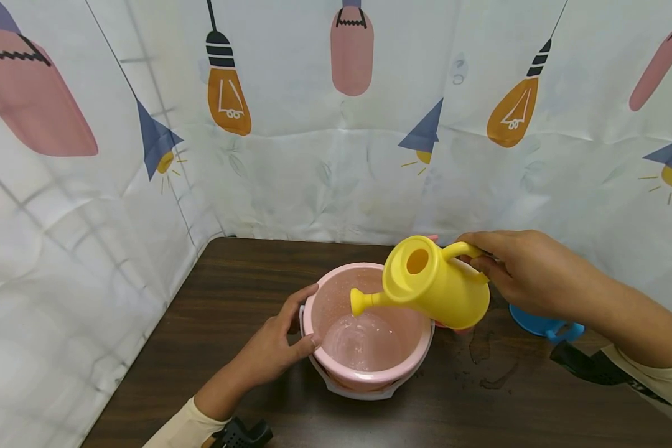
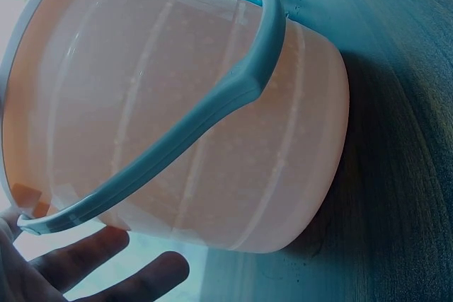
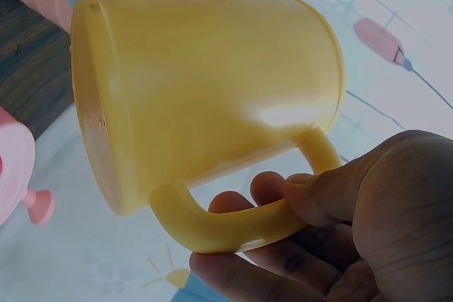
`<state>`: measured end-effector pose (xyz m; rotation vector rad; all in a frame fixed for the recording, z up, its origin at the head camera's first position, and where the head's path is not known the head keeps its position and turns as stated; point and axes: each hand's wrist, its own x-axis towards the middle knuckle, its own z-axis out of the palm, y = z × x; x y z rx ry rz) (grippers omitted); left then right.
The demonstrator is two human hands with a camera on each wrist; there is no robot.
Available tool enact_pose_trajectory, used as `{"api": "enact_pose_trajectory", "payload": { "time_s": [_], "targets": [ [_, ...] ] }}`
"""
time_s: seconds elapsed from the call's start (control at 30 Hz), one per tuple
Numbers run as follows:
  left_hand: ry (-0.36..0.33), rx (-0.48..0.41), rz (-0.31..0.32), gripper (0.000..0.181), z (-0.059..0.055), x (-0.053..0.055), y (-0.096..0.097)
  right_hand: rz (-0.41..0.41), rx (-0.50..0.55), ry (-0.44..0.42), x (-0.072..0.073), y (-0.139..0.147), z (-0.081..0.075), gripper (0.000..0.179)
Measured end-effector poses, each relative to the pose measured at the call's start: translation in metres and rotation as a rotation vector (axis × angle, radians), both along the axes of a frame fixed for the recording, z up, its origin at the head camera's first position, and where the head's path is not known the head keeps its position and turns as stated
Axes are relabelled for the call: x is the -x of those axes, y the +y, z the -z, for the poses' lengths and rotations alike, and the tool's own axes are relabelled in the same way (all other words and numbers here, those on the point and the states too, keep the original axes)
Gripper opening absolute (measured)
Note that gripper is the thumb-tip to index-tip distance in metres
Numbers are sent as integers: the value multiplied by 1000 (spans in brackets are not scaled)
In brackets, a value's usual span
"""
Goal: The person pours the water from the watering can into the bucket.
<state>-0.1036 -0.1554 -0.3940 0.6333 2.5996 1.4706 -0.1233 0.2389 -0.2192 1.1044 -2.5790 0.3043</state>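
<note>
In the head view a pink bucket (image 1: 425,354) stands on the table, its pale handle (image 2: 191,136) hanging down the outside. Rippled water (image 1: 361,342) covers its bottom. My left hand (image 1: 277,339) rests at the bucket's left rim, thumb and forefinger touching it; in the left wrist view other fingers (image 2: 145,281) extend beside the wall. With my right hand (image 1: 532,270) I grip the handle of a yellow watering can (image 1: 431,289). The can is tilted left, its spout over the bucket's opening. The right wrist view shows fingers curled round that handle.
A blue item with a handle (image 1: 546,323) sits on the table, partly hidden by my right arm. Wet patches (image 1: 490,367) lie on the dark wooden table (image 1: 241,274) right of the bucket. A pink spouted object (image 3: 14,164) is behind the can. Patterned sheeting (image 1: 313,180) hangs at the back and left.
</note>
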Motion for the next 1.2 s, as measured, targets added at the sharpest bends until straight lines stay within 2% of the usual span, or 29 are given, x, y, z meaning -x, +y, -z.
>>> {"api": "enact_pose_trajectory", "payload": {
  "time_s": [0.57,1.2],
  "targets": [
    [-5,1,1,77,0,1,0,32,-16,-29,-1,-2,-3,34],
    [-2,-7,1,76,0,0,0,13,-2,-8,0,-1,-1,34]
  ]
}}
